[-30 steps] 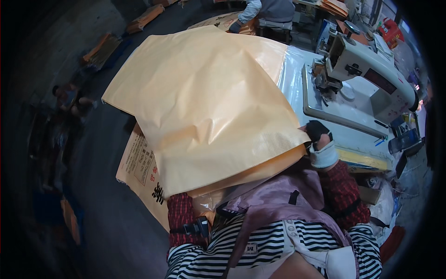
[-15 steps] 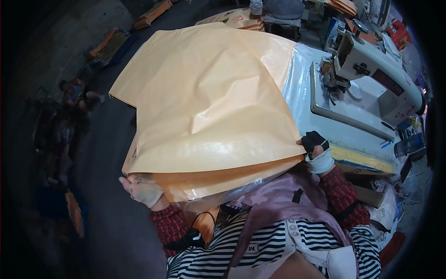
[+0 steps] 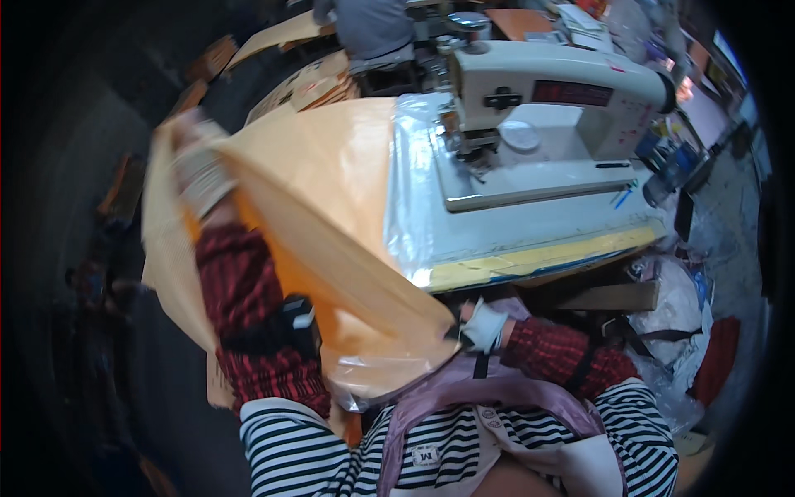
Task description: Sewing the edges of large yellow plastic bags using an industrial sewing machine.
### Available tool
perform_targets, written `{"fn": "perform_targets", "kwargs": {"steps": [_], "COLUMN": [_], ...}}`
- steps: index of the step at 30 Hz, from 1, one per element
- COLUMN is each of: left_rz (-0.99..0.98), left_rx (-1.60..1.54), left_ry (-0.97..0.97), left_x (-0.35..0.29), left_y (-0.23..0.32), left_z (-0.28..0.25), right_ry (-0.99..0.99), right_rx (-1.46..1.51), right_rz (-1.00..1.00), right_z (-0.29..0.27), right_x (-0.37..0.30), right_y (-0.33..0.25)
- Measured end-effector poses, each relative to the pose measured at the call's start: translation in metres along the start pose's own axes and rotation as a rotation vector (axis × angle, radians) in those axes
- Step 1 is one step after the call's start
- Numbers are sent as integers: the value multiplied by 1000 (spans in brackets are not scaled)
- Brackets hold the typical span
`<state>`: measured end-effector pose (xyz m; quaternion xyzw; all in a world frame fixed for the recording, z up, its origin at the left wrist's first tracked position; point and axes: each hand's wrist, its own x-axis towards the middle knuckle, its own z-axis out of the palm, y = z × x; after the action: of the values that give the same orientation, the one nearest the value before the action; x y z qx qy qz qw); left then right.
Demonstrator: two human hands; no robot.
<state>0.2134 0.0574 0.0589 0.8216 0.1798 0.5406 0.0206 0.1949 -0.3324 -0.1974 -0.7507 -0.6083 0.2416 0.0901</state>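
Note:
A large pale-orange woven plastic sack [image 3: 373, 306] spreads over my left side, its mouth pulled wide with the brighter orange inside showing. My left hand [image 3: 199, 161], in a pale wrap, is raised at the sack's far left edge; motion smears its fingers, so its grip is unclear. The sack's near edge runs tautly from there to my right hand [image 3: 470, 323]. That hand, in a dark fingerless glove with a white cuff, is closed on the sack's near corner. Beneath lie more pale-orange sack material [image 3: 331, 157] and clear plastic film [image 3: 406, 182].
A white sewing machine [image 3: 563, 91] stands on the worktable [image 3: 513, 236] to the right, with small blue snips [image 3: 623, 195] beside it. Beyond the table a person in grey [image 3: 374, 33] sits by stacked printed sacks [image 3: 310, 87]. Plastic bags [image 3: 662, 290] lie at lower right.
My left hand has swung up and away, lifting the sack's edge and opening its mouth. My right hand has come left and nearer with the corner. The view has turned right.

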Motion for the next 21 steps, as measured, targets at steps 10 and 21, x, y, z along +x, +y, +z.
{"fn": "perform_targets", "kwargs": {"steps": [10, 21], "left_rz": [-394, 7], "left_rx": [-530, -227], "left_ry": [-401, -843], "left_x": [-69, -185], "left_y": [101, -31], "left_z": [203, 339], "right_ry": [117, 789], "right_rx": [752, 975], "right_rz": [316, 261], "right_z": [-28, 70], "right_x": [-54, -82], "right_y": [29, 17]}}
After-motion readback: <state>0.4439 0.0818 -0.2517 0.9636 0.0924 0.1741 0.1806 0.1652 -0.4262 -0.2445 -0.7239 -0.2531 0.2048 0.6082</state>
